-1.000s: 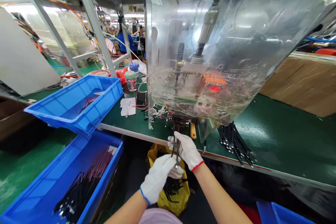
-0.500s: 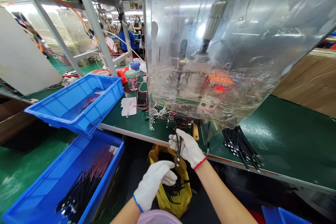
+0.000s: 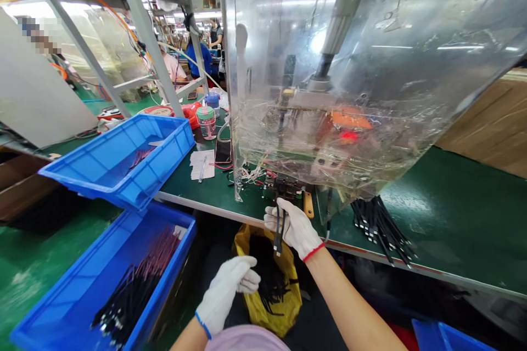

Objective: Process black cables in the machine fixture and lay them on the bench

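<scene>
The white-knit-gloved, red-cuffed right hand grips two flat, black, pale-tipped cables, at centre, likely to keep them side by side; the white-knit-gloved, blue-cuffed left hand, towards eight o'clock of them, is loosely curled, nothing visible in it; a blocky, dark fixture lies at twelve; a crinkled yellow plastic bag gapes at six, perhaps for catching scraps.

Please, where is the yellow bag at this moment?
In the head view, the yellow bag is at bottom centre, lower than the right hand and partly behind the left hand.
</scene>
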Demonstrator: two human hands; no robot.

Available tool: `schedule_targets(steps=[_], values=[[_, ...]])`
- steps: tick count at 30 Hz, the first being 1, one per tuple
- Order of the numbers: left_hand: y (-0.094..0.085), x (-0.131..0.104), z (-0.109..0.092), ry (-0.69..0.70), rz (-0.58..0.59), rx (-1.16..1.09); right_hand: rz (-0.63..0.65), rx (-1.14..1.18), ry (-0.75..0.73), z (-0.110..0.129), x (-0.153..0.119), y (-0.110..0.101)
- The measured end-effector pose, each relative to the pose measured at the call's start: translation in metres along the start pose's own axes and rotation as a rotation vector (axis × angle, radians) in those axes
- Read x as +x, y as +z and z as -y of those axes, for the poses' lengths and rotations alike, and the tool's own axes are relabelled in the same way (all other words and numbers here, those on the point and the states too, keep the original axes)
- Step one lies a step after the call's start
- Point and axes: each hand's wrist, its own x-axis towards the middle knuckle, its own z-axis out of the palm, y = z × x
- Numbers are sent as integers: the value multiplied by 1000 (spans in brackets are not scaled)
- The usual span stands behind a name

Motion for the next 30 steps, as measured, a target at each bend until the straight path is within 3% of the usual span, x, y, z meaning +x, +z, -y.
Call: schedule_targets(steps=[6, 9, 12, 15, 18, 21, 23, 27, 30], values=[[9, 2, -12, 0, 27, -44, 0, 6, -13, -2, 2, -1], [20, 9, -28, -2, 64, -186, 11, -5, -33, -1, 2, 0], [35, 18, -52, -49, 160, -322, 131, -47, -37, -5, -8, -5], [49, 25, -70, -69, 334, -374, 288, -233, -56, -17, -31, -26], [57, 28, -73, -95, 418, -357, 287, -520, -52, -29, -59, -64], [59, 30, -65, -159, 392, -314, 95, -747, -67, -20, -82, -110], [58, 32, -58, -184, 361, -291, -97, -819, -137, 3, -92, -138], [56, 34, -48, -197, 298, -282, -479, -871, -325, 75, -96, -179], [58, 32, -47, -185, 279, -275, -668, -1063, -418, 128, -79, -191]])
